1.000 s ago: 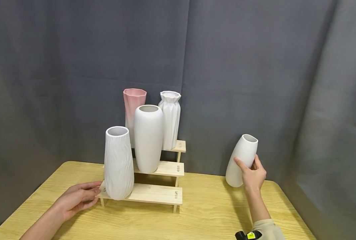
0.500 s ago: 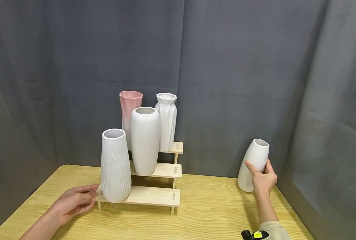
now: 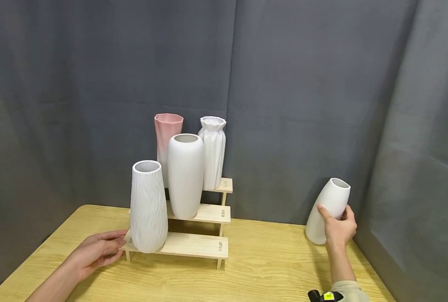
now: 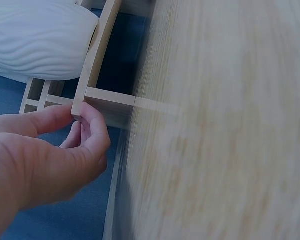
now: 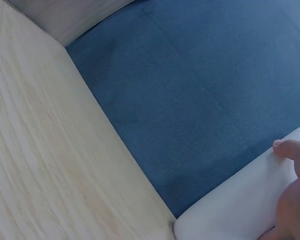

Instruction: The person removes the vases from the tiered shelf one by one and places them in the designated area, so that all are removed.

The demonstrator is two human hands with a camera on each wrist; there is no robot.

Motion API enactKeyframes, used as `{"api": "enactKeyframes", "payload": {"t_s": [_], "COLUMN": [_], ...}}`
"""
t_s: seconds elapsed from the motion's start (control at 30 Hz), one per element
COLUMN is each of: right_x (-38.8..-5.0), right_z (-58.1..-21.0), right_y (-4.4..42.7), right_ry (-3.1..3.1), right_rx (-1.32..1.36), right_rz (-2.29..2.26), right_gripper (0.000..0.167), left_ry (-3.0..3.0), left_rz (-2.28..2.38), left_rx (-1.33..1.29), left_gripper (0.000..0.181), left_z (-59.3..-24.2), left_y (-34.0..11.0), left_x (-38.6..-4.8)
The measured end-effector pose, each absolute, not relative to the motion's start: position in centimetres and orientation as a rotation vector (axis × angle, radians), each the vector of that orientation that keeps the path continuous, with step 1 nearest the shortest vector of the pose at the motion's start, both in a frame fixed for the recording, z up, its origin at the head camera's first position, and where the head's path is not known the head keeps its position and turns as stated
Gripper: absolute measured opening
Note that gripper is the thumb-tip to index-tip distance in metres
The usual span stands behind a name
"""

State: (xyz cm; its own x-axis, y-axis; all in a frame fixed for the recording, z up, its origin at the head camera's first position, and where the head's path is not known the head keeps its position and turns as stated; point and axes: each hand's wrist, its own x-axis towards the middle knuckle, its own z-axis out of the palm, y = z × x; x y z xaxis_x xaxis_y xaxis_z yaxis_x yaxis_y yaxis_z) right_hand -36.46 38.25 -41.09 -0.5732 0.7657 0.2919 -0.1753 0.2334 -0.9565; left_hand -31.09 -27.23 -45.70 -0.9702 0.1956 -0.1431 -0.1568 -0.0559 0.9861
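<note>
At the back right of the head view, my right hand (image 3: 340, 229) grips a smooth white vase (image 3: 331, 200) around its side. The vase leans to the right, its base low at the tabletop. The right wrist view also shows the vase (image 5: 235, 207), its base end by the table. My left hand (image 3: 95, 253) pinches the left end of the lowest shelf of a wooden step stand (image 3: 193, 244), clearly seen in the left wrist view on the shelf end (image 4: 79, 102). Just above those fingers, a white wavy-textured vase (image 3: 148, 209) stands on that shelf.
A plain white vase (image 3: 186, 180) stands on the middle shelf. Behind it, a pink-and-white vase (image 3: 167, 134) and a white pleated vase (image 3: 213, 155) stand on the top shelf. Grey curtains (image 3: 295, 96) hang behind and beside the wooden table (image 3: 269, 264).
My right hand has carried the smooth white vase to the right and slightly down. My left hand keeps its hold on the stand, and the other vases stay in place.
</note>
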Motion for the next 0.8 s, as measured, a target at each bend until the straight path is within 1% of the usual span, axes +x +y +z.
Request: {"api": "enactKeyframes", "payload": {"t_s": [0.13, 0.33, 0.4, 0.57, 0.7, 0.8], "right_x": [-36.4, -35.8, -35.4, -34.2, -33.7, -33.4], "right_z": [-40.5, -39.1, -38.5, -37.2, -36.0, -35.0], "right_y": [38.1, 37.7, 37.6, 37.6, 37.6, 37.5], "right_ry": [-1.794, -1.879, -1.901, -1.901, -1.862, -1.81], "right_rx": [-0.555, -0.554, -0.564, -0.595, -0.612, -0.628], "right_rz": [1.44, 1.498, 1.498, 1.43, 1.421, 1.445], "right_gripper": [0.089, 0.089, 0.086, 0.072, 0.067, 0.062], "left_ry": [1.964, 1.939, 1.935, 1.945, 1.953, 1.945], "left_rz": [2.14, 2.152, 2.152, 2.135, 2.139, 2.159], "left_rx": [0.04, 0.059, 0.056, 0.075, 0.093, 0.097], "left_gripper": [0.052, 0.048, 0.048, 0.053, 0.058, 0.058], "left_z": [-45.4, -45.5, -45.6, -45.9, -45.7, -45.5], "left_y": [-27.3, -27.6, -27.6, -27.3, -27.2, -27.2], "left_x": [-31.1, -31.0, -30.9, -30.8, -31.0, -31.2]}}
